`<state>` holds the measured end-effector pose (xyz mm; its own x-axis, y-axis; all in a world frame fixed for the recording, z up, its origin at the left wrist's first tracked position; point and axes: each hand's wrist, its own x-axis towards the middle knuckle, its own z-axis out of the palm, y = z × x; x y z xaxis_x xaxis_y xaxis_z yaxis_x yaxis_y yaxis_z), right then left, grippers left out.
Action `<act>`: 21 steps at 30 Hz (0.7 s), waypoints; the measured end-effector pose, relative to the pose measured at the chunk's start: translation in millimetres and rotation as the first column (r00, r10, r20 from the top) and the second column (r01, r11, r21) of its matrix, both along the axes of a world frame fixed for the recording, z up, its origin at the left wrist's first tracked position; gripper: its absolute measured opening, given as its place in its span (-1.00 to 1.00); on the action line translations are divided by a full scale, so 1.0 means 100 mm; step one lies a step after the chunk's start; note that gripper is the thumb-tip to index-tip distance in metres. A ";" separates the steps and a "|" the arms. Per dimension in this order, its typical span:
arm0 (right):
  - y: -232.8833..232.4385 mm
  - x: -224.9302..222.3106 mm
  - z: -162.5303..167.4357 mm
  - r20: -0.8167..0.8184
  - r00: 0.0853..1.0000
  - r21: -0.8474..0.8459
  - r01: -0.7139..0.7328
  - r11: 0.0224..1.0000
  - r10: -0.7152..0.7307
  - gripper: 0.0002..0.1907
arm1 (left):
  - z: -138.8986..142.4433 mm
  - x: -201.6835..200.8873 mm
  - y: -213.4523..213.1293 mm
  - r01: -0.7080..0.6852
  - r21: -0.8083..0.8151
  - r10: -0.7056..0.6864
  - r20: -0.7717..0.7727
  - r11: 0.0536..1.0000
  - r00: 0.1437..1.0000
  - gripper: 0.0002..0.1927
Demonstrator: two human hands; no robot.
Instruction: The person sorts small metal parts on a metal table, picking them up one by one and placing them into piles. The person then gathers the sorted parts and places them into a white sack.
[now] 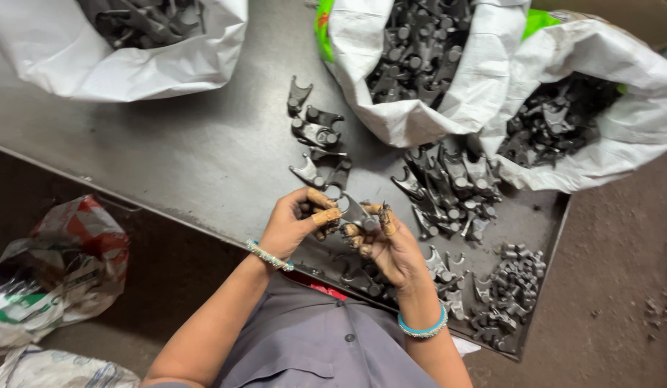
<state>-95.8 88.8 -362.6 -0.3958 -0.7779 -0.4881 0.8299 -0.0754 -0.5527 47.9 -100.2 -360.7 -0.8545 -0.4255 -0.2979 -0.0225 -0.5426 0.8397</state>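
Fork-shaped metal part (355,213) gripped between our left hand (294,223) and right hand (391,244), fingers closed; inspection step, turning it likely next.

Dull dark cast-metal forked parts (448,190), woven plastic white sacks (491,72) (slightly glossy), smooth matt grey steel table (204,144)

Dark grey metal forks (448,187); white sacks (484,79); turquoise bangle (422,329).

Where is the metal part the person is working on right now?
In the head view, the fork-shaped metal part sits just below the middle, held between the left hand and right hand above the metal table, left of a loose pile of parts.
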 end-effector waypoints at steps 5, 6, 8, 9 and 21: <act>0.25 -0.26 0.07 -0.510 0.859 0.163 0.043 0.986 0.046 -0.70 | -0.19 -0.20 0.21 0.007 -0.162 0.000 0.042 0.987 0.999 -0.83; 0.32 -0.34 0.10 -0.685 0.728 0.172 0.110 0.979 0.039 -0.71 | -0.23 -0.23 0.25 0.000 -0.231 0.019 0.081 0.973 0.997 -0.83; 0.43 -0.53 0.16 -0.907 0.415 0.209 0.301 0.931 0.070 -0.66 | -0.31 -0.28 0.29 -0.014 -0.332 0.053 0.108 0.943 0.993 -0.82; 0.49 -0.62 0.21 -0.958 0.262 0.227 0.425 0.877 0.121 -0.62 | -0.35 -0.29 0.29 -0.025 -0.362 0.065 0.099 0.932 0.993 -0.82; 0.42 -1.46 0.16 -0.640 -0.350 0.281 0.722 0.632 0.684 -0.67 | -0.62 -0.34 0.40 -0.014 -0.453 0.069 0.105 0.891 0.992 -0.81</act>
